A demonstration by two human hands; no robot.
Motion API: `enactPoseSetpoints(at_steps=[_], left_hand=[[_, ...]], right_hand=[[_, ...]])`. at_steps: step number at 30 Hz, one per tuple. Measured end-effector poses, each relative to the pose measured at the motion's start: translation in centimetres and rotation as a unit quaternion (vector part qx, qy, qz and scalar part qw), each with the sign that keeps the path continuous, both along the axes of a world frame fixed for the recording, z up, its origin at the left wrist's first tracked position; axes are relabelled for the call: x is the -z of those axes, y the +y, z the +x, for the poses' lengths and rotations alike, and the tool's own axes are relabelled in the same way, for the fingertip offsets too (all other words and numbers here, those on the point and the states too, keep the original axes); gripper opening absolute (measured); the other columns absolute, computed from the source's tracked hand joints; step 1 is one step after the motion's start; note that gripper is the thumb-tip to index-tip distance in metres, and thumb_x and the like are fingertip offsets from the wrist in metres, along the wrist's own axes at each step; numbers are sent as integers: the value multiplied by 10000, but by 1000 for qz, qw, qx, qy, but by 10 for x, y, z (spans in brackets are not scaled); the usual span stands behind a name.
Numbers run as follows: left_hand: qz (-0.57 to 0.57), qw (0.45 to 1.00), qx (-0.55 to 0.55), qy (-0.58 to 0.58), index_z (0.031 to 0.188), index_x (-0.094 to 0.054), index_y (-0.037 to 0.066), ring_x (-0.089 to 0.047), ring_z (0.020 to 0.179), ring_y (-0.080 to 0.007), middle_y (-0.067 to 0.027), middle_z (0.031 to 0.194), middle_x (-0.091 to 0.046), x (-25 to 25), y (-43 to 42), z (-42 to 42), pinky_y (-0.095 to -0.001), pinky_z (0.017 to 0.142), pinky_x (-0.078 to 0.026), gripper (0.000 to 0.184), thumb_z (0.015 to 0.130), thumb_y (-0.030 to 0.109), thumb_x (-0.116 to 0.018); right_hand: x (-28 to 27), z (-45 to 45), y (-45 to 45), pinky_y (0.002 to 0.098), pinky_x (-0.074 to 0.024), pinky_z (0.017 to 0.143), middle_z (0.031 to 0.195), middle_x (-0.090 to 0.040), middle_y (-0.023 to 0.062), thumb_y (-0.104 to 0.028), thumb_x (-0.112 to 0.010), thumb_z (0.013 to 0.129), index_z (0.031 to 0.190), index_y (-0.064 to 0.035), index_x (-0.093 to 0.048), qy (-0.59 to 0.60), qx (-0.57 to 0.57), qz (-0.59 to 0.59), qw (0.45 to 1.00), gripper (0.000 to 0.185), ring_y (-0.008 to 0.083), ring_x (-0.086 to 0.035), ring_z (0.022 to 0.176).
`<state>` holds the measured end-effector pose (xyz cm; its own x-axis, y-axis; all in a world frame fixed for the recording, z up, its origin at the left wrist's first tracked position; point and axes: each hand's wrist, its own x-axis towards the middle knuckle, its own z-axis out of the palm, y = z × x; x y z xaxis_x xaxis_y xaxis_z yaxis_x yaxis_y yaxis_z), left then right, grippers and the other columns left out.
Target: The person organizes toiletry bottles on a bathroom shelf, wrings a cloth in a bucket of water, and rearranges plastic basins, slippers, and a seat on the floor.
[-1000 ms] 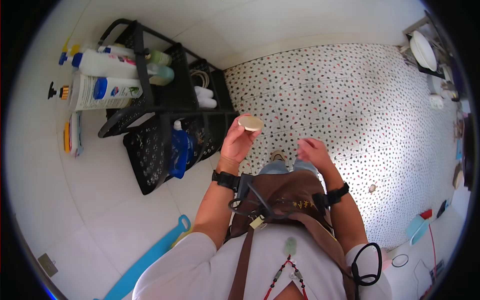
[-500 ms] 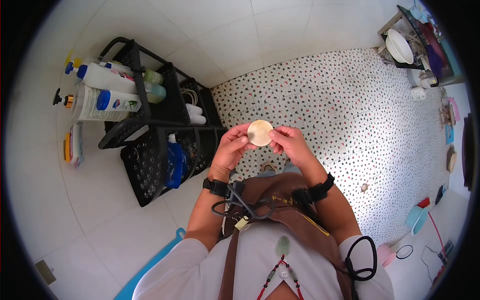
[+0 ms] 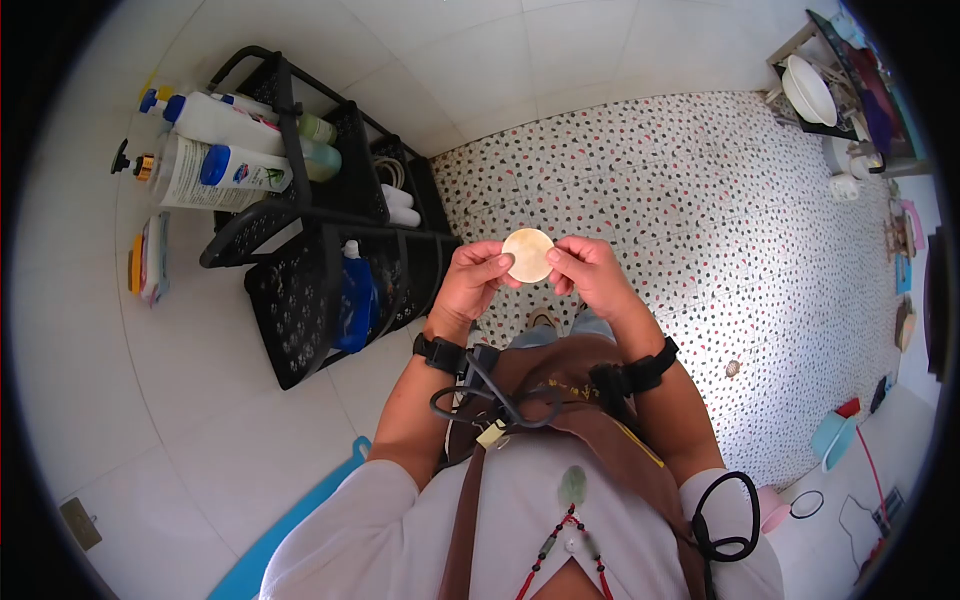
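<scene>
Between my two hands, at chest height over the floor, is a thin round cream-coloured disc (image 3: pixel 528 257); its exact kind I cannot make out. My left hand (image 3: pixel 474 279) pinches its left edge, the thumb lying on the face turned toward me. On the opposite edge my right hand (image 3: pixel 591 276) grips it the same way, between thumb and fingers. The disc's far side is hidden. Black straps with a dark cable circle both wrists.
A black shelf rack (image 3: pixel 312 226) stands on my left, with several bottles (image 3: pixel 230 152) on top and a blue pouch (image 3: pixel 357 304) lower down. At far right are a white basin (image 3: pixel 808 92) and a teal basin (image 3: pixel 833 440). Speckled tile (image 3: pixel 650 170) covers the floor.
A dark patch on the disc's lower left has gone from view, and its face now looks evenly pale. Both hands still hold it, slightly higher in view.
</scene>
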<state>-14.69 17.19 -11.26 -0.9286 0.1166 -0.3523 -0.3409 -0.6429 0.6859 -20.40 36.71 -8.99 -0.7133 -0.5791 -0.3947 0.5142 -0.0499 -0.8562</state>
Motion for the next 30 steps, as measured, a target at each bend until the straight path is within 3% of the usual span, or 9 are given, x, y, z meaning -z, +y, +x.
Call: enactPoseSetpoints(at_steps=[5, 9, 13, 16, 17, 19, 23, 26, 30], left_hand=[[-68, 996, -20, -56, 944, -630, -15, -628, 696, -150, -83, 856, -647, 12, 9, 3, -247, 583, -528, 155, 819, 74, -610], [-199, 975, 28, -94, 910, -625, -25, -615, 675, -138, -77, 811, -643, 22, 21, 5, -246, 587, -520, 123, 822, 59, -606], [-255, 959, 45, -113, 900, -624, -35, -613, 641, -139, -84, 800, -642, 29, 37, 4, -241, 567, -516, 125, 818, 57, -607], [-238, 960, 63, -136, 902, -622, -38, -601, 629, -119, -76, 773, -635, 28, 48, -7, -222, 559, -505, 130, 813, 55, -607], [-242, 958, 65, -137, 902, -622, -38, -601, 629, -119, -76, 773, -635, 26, 53, -12, -222, 559, -505, 130, 813, 55, -607], [-84, 984, 61, -146, 893, -622, -41, -596, 603, -122, -86, 759, -633, 16, 68, -26, -222, 554, -501, 135, 803, 60, -620], [-98, 981, 76, -148, 888, -623, -46, -595, 585, -125, -90, 741, -629, 13, 120, -63, -223, 546, -499, 160, 797, 85, -637], [-269, 940, 159, -137, 938, -606, -58, -599, 613, -130, -95, 774, -625, 30, 172, -97, -237, 599, -523, 224, 796, 110, -645], [-278, 936, 147, -158, 922, -600, -68, -607, 608, -146, -105, 771, -627, 23, 260, -141, -237, 569, -524, 218, 795, 103, -643]], right_hand=[[4, 6, 1, 191, -413, 484, 640, -568, 11, -199, -571, 864, 830, 4, -592, -19, 25, 63, 997, 207, 58, -508, 527], [22, 20, 10, 196, -388, 430, 610, -558, 15, -194, -587, 848, 795, 9, -606, 8, 18, 153, 988, 211, 57, -492, 482], [38, 25, 22, 197, -381, 413, 603, -556, 15, -196, -597, 841, 784, 13, -606, -5, 35, 149, 988, 216, 52, -484, 468], [42, 14, 39, 198, -385, 416, 599, -552, 8, -204, -597, 842, 779, 3, -598, -12, 37, 155, 987, 217, 50, -482, 463], [40, 8, 49, 198, -386, 417, 596, -548, 5, -209, -596, 843, 782, -5, -593, -49, 41, 109, 992, 213, 51, -481, 460], [42, -6, 72, 197, -387, 419, 593, -545, 2, -213, -594, 844, 784, -13, -589, -84, 41, 61, 994, 209, 51, -480, 457], [53, -37, 129, 194, -391, 428, 595, -543, 3, -217, -589, 847, 794, -22, -584, -84, 22, 8, 996, 201, 56, -478, 459], [65, -61, 181, 200, -379, 420, 581, -534, 8, -205, -589, 844, 795, -6, -584, -71, 31, 63, 995, 205, 64, -464, 449], [55, -97, 258, 203, -368, 419, 569, -521, 17, -199, -583, 848, 763, 1, -570, -47, 66, 119, 990, 217, 71, -462, 447]])
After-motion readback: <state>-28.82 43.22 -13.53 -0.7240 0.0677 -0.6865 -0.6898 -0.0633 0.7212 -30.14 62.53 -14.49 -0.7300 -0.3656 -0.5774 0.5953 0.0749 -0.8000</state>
